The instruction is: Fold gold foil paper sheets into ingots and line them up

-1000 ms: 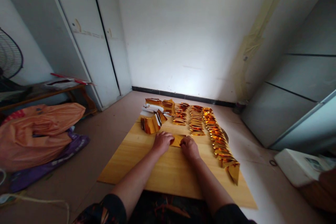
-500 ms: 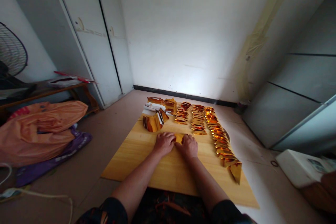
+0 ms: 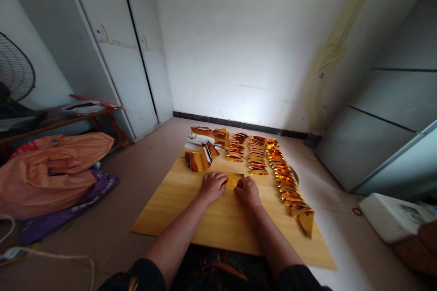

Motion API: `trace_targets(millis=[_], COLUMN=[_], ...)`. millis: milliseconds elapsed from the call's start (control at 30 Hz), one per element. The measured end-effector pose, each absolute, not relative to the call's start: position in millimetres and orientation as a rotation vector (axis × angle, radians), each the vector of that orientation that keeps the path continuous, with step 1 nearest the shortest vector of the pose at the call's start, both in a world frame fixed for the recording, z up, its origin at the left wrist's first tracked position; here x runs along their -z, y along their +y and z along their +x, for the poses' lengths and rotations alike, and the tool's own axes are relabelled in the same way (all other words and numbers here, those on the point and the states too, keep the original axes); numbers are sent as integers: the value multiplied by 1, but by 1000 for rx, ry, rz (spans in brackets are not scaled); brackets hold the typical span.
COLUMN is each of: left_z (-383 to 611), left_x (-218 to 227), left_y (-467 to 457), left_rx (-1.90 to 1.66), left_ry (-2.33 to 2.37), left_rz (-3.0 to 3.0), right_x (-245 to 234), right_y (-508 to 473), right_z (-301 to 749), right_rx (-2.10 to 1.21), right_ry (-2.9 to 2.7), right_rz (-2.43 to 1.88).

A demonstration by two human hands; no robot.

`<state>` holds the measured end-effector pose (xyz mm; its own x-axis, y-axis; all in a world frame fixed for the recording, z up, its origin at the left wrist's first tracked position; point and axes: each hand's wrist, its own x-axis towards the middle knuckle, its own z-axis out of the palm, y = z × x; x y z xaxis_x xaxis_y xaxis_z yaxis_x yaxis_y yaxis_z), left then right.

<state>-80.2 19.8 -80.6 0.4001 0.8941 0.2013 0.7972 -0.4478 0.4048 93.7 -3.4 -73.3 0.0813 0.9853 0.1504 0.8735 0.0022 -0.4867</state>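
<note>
My left hand [image 3: 212, 186] and my right hand [image 3: 248, 190] rest side by side on a wooden board [image 3: 177, 211] on the floor. Between them lies a small gold foil sheet [image 3: 234, 180], pinched at its edges by the fingers of both hands. Just beyond my left hand stands a curled bundle of gold foil sheets [image 3: 197, 159]. Rows of folded gold pieces [image 3: 256, 156] run across the far half of the board, and a longer row [image 3: 290, 191] trails down its right side.
An orange plastic bag [image 3: 51, 168] over purple cloth lies on the floor at left, beside a low wooden bench [image 3: 54, 120] and a fan [image 3: 13, 72]. White cabinet doors [image 3: 119, 50] stand behind. A white box [image 3: 387, 216] sits at the right.
My hands came together over the gold sheet half a second ago and have now parted slightly, showing more of it. The view shifted a little.
</note>
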Motion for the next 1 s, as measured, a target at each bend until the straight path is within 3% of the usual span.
trace_targets(millis=[367, 1000], left_z=[-88, -83], left_x=[79, 73], left_y=[22, 19], left_rx=[-469, -442], left_ry=[1427, 1482], left_rz=[2451, 2483], right_x=[70, 84], right_y=[1, -4], right_z=[114, 119], right_rx=[-504, -335], right_ry=[-1814, -2076], right_rz=[-1770, -1485])
